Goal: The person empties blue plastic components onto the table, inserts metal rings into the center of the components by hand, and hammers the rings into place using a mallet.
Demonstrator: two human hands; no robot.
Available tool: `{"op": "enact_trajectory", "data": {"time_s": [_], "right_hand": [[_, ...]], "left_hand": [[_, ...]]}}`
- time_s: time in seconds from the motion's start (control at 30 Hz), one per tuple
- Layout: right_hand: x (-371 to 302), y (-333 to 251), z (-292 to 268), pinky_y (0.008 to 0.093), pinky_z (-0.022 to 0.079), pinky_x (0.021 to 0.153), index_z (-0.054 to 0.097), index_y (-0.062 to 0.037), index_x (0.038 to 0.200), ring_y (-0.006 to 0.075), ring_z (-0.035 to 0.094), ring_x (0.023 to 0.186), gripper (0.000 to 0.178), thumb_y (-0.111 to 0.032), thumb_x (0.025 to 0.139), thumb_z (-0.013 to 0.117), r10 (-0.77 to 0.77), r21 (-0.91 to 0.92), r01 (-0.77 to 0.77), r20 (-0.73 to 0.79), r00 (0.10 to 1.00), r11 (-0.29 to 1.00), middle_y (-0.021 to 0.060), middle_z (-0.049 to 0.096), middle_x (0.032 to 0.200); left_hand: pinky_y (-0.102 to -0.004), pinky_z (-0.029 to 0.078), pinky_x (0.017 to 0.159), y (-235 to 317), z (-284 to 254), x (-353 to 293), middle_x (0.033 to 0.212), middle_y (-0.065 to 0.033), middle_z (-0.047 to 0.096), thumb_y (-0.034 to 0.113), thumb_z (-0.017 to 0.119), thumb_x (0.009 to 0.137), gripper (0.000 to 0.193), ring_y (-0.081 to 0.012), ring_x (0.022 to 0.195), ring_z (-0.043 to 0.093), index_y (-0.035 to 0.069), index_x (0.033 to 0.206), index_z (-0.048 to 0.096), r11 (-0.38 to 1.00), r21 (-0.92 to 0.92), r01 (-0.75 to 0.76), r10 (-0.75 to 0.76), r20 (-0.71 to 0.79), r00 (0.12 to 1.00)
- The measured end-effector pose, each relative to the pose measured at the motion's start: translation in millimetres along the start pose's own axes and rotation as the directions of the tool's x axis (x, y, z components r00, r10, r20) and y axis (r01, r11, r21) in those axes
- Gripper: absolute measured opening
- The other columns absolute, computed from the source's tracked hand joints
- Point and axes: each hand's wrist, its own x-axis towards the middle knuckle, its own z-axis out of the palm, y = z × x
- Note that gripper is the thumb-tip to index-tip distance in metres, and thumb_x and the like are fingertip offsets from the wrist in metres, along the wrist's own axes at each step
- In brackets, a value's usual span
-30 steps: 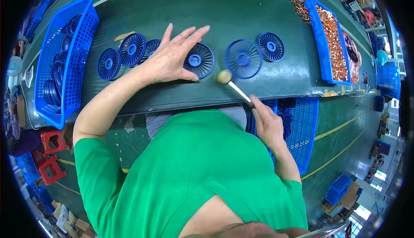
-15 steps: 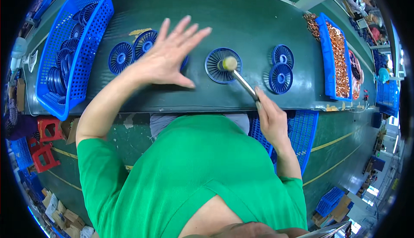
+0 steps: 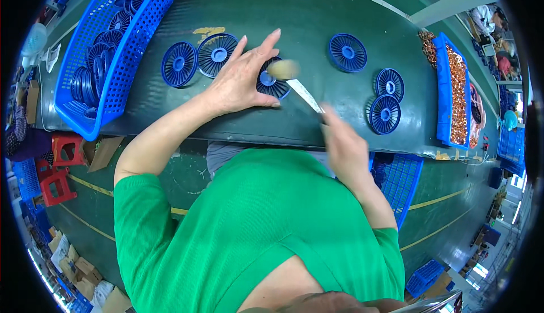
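A blue spoked plastic wheel [image 3: 276, 89] lies flat on the green table in front of me. My left hand [image 3: 241, 81] spans its left side, with the thumb along the near rim and a finger at the far rim; other fingers are spread. In my right hand [image 3: 345, 146] is a mallet [image 3: 306, 95], gripped by its handle. Its round pale-yellow head, blurred by motion, is over the wheel and hides part of its hub. Another blue wheel [image 3: 347, 52] lies farther back to the right.
Two wheels [image 3: 179, 64] lie left of my left hand; two overlapping ones [image 3: 385, 113] lie to the right. A blue perforated basket [image 3: 122, 86] of wheels stands at the left edge. At the right edge is a blue tray [image 3: 439, 92] of copper-coloured parts. Another blue basket [image 3: 405, 182] sits below the table.
My left hand has come down and right around a wheel. The mallet has shifted left, from the middle wheel to this one. The middle wheel now lies farther back and right. The view has shifted slightly.
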Motion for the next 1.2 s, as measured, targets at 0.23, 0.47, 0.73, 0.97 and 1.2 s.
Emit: {"op": "enact_trajectory", "data": {"time_s": [0.23, 0.47, 0.73, 0.97, 1.2], "right_hand": [[12.8, -4.0, -6.7, 0.0456, 0.05, 0.057, 0.056, -0.0185, 0.13, 0.0371, 0.061, 0.062, 0.039, -0.017, 0.091, 0.059, 0.058, -0.036, -0.054, 0.104, 0.993, 0.998, 0.0165, 0.062, 0.074], [-0.1, 4.0, 9.5, 0.0458, 0.05, 0.058, 0.056, -0.0216, 0.13, 0.0368, 0.062, 0.064, 0.038, -0.02, 0.092, 0.059, 0.059, -0.04, -0.051, 0.206, 0.977, 0.998, 0.0151, 0.063, 0.076], [29.9, -17.7, 20.6, 0.0452, 0.053, 0.061, 0.053, -0.0169, 0.132, 0.0362, 0.064, 0.068, 0.043, -0.012, 0.089, 0.06, -0.085, 0.016, 0.084, 0.027, 0.996, 0.996, 0.017, 0.065, 0.085], [39.4, -21.7, 14.2, 0.0474, 0.05, 0.055, 0.055, -0.0198, 0.13, 0.0371, 0.061, 0.061, 0.041, -0.02, 0.09, 0.06, -0.007, -0.082, 0.027, 0.233, 0.972, 0.996, 0.0164, 0.061, 0.074], [37.4, -20.5, 21.4, 0.045, 0.049, 0.053, 0.057, -0.021, 0.129, 0.0357, 0.061, 0.06, 0.04, -0.018, 0.09, 0.061, -0.055, -0.06, 0.069, 0.218, 0.974, 0.996, 0.0149, 0.06, 0.072]], "left_hand": [[-0.0518, 0.005, 0.118, -21.4, -41.8, -15.9, 0.154, -0.0175, 0.025, 0.047, 0.084, 0.059, 0.122, -0.0362, 0.145, 0.013, 0.005, 0.151, 0.016, 0.928, 0.368, -0.057, 0.08, -0.046, 0.996], [-0.0557, 0.007, 0.117, -39.8, -52.3, -26.9, 0.142, -0.0191, 0.043, 0.035, 0.085, 0.06, 0.114, -0.0375, 0.141, 0.024, 0.014, 0.151, 0.018, 0.924, 0.372, 0.089, -0.06, -0.087, 0.994], [-0.0608, 0.009, 0.114, -18.4, -28.8, -31.0, 0.134, -0.0182, 0.051, 0.038, 0.086, 0.058, 0.119, -0.0377, 0.136, 0.034, 0.012, 0.151, 0.016, 0.986, 0.149, 0.081, -0.063, -0.119, 0.991], [-0.0571, 0.006, 0.116, -46.3, -73.0, -65.1, 0.152, -0.0214, 0.026, 0.041, 0.085, 0.059, 0.117, -0.0384, 0.145, 0.01, 0.01, 0.151, 0.02, 0.886, 0.437, 0.156, -0.087, -0.175, 0.981], [-0.0399, 0.036, 0.109, -47.1, -74.7, -88.2, 0.132, -0.0218, 0.051, 0.017, 0.088, 0.058, 0.118, -0.0336, 0.127, 0.048, 0.008, 0.151, 0.017, 0.936, 0.027, 0.35, -0.336, -0.218, 0.916]]}}
